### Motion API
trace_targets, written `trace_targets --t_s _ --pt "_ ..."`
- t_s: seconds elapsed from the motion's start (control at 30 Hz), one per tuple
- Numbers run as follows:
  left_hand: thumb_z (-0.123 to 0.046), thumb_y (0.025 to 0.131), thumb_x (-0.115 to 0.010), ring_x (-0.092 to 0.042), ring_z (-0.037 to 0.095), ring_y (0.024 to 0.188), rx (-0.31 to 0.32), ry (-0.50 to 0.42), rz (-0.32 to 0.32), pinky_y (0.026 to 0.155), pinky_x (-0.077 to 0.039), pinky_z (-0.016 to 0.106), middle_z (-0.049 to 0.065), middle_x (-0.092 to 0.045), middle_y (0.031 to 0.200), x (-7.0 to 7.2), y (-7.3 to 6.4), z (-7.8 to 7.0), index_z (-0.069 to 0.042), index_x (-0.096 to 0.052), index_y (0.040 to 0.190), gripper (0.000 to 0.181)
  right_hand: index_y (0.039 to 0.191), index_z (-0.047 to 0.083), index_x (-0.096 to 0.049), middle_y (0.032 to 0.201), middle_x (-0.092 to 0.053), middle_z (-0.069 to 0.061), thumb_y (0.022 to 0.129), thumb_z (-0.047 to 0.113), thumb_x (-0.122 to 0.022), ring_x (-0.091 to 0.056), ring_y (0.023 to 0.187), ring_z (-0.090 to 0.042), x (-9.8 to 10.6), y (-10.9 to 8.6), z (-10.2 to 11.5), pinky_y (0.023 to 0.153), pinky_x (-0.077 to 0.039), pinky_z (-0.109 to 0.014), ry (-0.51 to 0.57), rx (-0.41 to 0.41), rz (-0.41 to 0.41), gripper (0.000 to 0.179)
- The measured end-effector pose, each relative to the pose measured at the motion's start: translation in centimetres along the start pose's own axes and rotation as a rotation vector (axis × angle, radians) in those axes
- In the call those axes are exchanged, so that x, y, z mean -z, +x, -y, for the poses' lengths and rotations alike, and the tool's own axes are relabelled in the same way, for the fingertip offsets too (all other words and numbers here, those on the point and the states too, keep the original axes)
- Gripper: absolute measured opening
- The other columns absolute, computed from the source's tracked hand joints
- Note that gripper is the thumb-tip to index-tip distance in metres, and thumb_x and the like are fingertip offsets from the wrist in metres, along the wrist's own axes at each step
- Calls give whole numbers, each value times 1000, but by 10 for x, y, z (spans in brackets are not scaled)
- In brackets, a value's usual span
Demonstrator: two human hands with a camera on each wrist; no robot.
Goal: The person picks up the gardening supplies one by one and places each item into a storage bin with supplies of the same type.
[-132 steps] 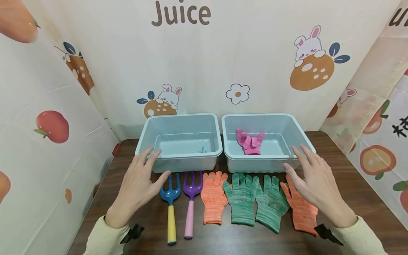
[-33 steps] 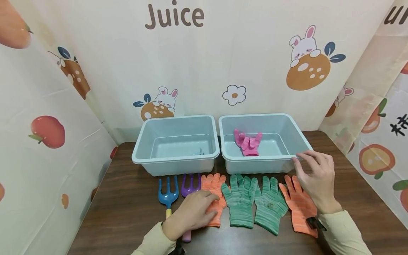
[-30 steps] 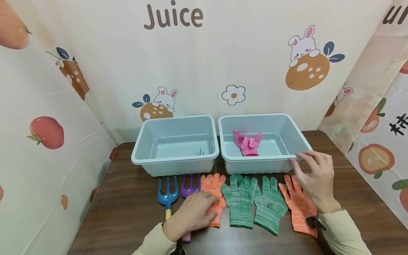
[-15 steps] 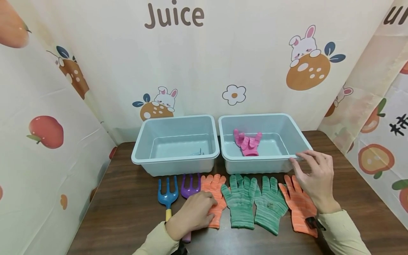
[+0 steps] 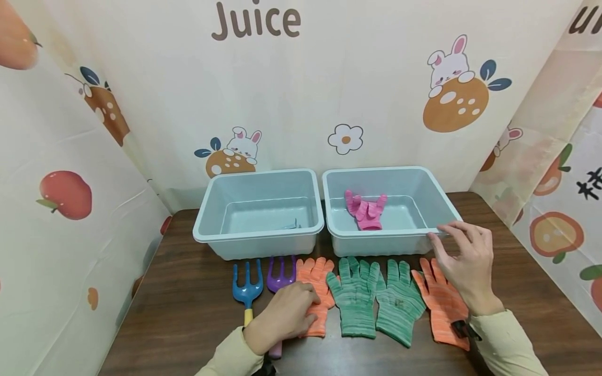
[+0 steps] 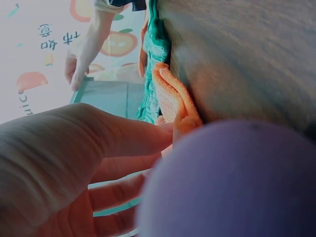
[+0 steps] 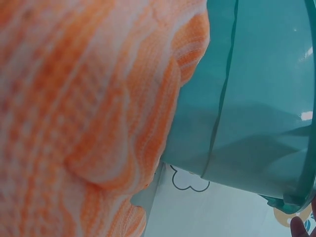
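My left hand (image 5: pixel 287 313) lies over the left orange striped glove (image 5: pixel 316 269), pinching its edge; in the left wrist view the thumb meets the folded orange knit (image 6: pixel 173 98). Beneath that hand runs the purple garden fork (image 5: pixel 282 281), its pink handle (image 5: pixel 276 351) partly covered. My right hand (image 5: pixel 470 269) holds the front rim near the right corner of the right pale-blue bin (image 5: pixel 385 235), thumb and fingertips at the edge. Below it is another orange glove (image 5: pixel 442 308), which fills much of the right wrist view. Two green gloves (image 5: pixel 357 297) lie between the hands.
A blue garden fork (image 5: pixel 247 290) with a yellow handle lies left of the purple one. Behind stands the left pale-blue bin (image 5: pixel 263 248), with a small bluish item inside. A pink glove (image 5: pixel 369 213) sits in the right bin. Printed cloth walls enclose the table (image 5: pixel 155 313).
From above the left bin, my left hand has come down and right onto the orange glove. My right hand's fingers have bent at the right bin's rim. Over the last second both hands stay nearly still.
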State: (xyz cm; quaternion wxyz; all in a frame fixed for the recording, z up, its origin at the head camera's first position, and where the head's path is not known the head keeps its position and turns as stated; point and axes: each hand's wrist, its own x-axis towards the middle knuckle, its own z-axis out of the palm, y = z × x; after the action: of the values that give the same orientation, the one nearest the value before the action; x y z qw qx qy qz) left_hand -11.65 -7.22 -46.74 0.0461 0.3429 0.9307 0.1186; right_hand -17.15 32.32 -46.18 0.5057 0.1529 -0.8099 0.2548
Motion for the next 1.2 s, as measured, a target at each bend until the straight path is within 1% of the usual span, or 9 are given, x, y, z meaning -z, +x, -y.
trace_targets --t_s 0.23,0.37,0.53,0.77,0.9,1.0,1.07,1.13,1.2 --pt "-21 90 -85 -70 12 92 -8 -36 -12 79 -59 27 -7 -75 95 0 1 0 -18 -83 99 10 98 -9 -76 101 -68 -32 101 53 -68 -52 93 -54 0 0 -1 97 -27 -33 1 -9 10 62" --pt "-21 89 -86 -68 8 85 -7 -34 -12 75 -57 25 -8 -74 90 0 1 1 -18 -82 95 7 100 -8 -77 103 -68 -32 101 54 -68 -51 95 -54 1 -1 -1 97 -27 -33 2 -18 21 63" --pt "-20 89 -85 -65 4 79 -20 -16 -26 70 -55 22 -10 -73 85 0 1 2 -20 -80 90 5 100 -8 -77 103 -68 -32 101 55 -67 -52 95 -54 1 -1 -1 97 -27 -33 -2 -20 22 64" --pt "-21 89 -85 -65 4 78 -28 16 -22 66 -52 21 -12 -72 83 2 -1 3 -21 -79 88 6 98 -9 -76 101 -68 -33 101 54 -68 -52 92 -53 1 -2 -1 97 -28 -34 1 -10 4 63" --pt "-21 90 -84 -66 6 80 -27 9 -28 66 -52 22 -13 -73 85 5 -3 3 -22 -79 89 6 98 -9 -76 101 -68 -32 100 53 -68 -53 93 -53 1 -4 -2 98 -29 -36 -1 -9 4 62" --pt "-21 90 -84 -67 6 81 -29 -14 -29 66 -53 23 -13 -74 87 9 -5 3 -22 -79 90 5 98 -9 -76 101 -68 -31 101 55 -67 -53 93 -52 2 -6 -1 98 -30 -38 -7 -16 6 64" --pt "-20 90 -84 -66 5 80 -26 -34 -38 66 -52 22 -13 -75 88 15 -6 5 -23 -79 91 5 98 -8 -76 102 -68 -31 100 56 -66 -52 93 -51 2 -6 -1 98 -30 -39 -7 -25 5 65" --pt "-19 90 -84 -64 3 78 -18 -55 -64 66 -52 22 -12 -75 88 22 -7 7 -22 -78 91 6 99 -8 -75 103 -68 -31 100 57 -66 -52 94 -51 2 -5 -1 98 -30 -40 -7 -32 12 66" --pt "-16 90 -83 -60 2 75 -12 -95 -96 65 -50 21 -11 -74 88 30 -10 8 -22 -78 91 8 99 -8 -76 103 -68 -31 100 56 -67 -53 94 -51 1 -3 -1 98 -31 -41 -1 -31 13 65"
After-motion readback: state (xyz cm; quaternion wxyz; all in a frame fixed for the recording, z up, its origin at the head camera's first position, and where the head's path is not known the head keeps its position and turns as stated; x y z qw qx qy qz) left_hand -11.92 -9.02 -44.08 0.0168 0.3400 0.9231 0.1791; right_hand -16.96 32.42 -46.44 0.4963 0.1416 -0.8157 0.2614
